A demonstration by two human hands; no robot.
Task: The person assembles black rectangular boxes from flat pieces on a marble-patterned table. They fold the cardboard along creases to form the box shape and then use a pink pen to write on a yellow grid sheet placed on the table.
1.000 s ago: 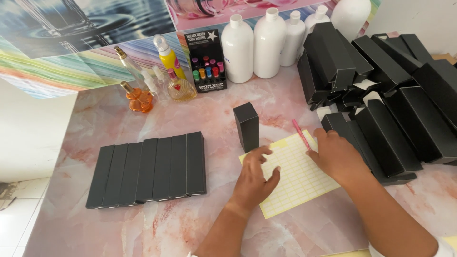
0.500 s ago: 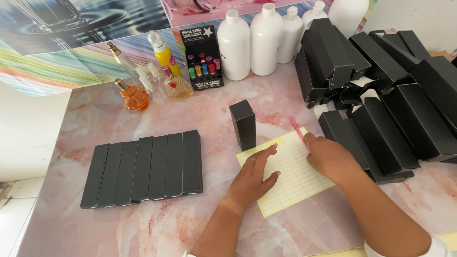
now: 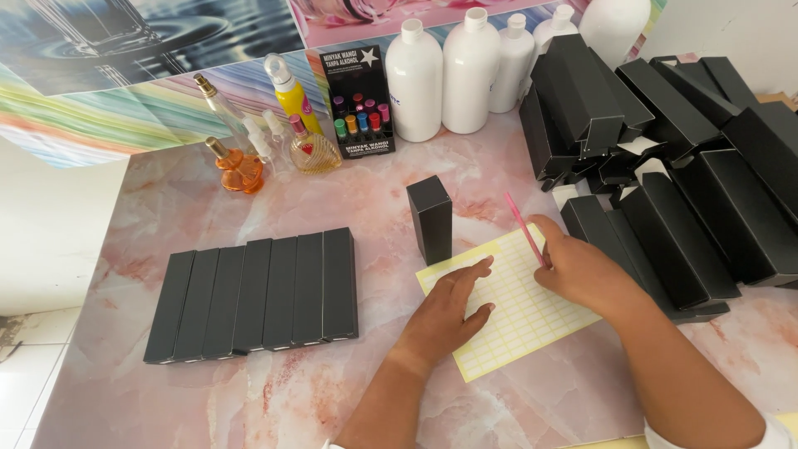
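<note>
While the left hand (image 3: 445, 312) lay flat, palm down w/ fingers spread, on the yellow label sheet (image 3: 507, 312), the right hand (image 3: 582, 270) was closed round a thin pink pen (image 3: 524, 226), tip down at the sheet's upper right edge. Sheet sat on the pink marble tabletop (image 3: 208, 391), just in front of the person, tilted a bit, its grid of small blank labels showing between the 2 hands. Left hand held nothing, only pressed on the sheet; hands were apart, w/ a strip of labels between them. Just behind the sheet's upper left corner stood 1 upright black box (image 3: 431, 218), close to the left fingertips but not touching them as far as I could tell. To the left, well apart from the hands, 7 flat black boxes (image 3: 258, 295) lay side by side in a neat row, touching each other. On the right, a loose heap of black boxes (image 3: 665, 158) was piled up, the nearest ones just beside the right hand & wrist. At the back edge stood 4 or so white plastic bottles (image 3: 440, 75), a black display carton of small coloured vials (image 3: 357, 100), a yellow spray bottle (image 3: 291, 93) & a few small glass perfume bottles (image 3: 241, 166), incl. an orange one.
</note>
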